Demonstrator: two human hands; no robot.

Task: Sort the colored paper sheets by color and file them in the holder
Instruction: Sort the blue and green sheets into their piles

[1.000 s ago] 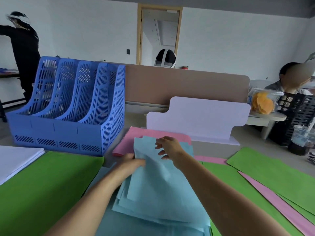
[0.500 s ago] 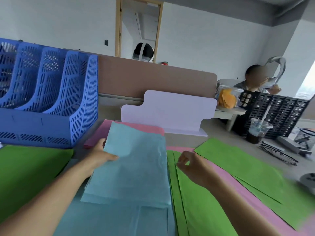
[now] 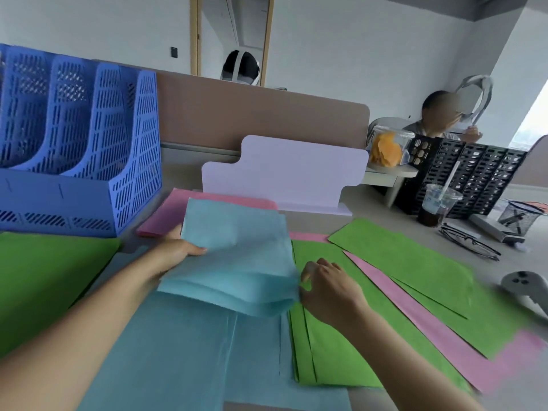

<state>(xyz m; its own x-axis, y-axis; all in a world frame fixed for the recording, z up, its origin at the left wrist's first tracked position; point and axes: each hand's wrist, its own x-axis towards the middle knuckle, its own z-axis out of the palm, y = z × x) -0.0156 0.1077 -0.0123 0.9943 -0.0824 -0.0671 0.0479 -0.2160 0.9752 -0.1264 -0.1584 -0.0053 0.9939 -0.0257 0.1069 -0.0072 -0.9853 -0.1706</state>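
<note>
Blue sheets: small stack, raised over desk centre, tilted.
L hand: grips stack's left edge, thumb on top, fingers under.
R hand: fingers curled at stack's near-right corner, seems to pinch it; blurred there.
Flat blue sheets: under the stack, at near edge.
Holder: blue, upright, far-left corner.
Pink stack: behind blue sheets, just beside holder.
Green sheets: right of centre, overlapping pink strips.
Green sheet: left edge.
Glasses, cup: far right.
</note>
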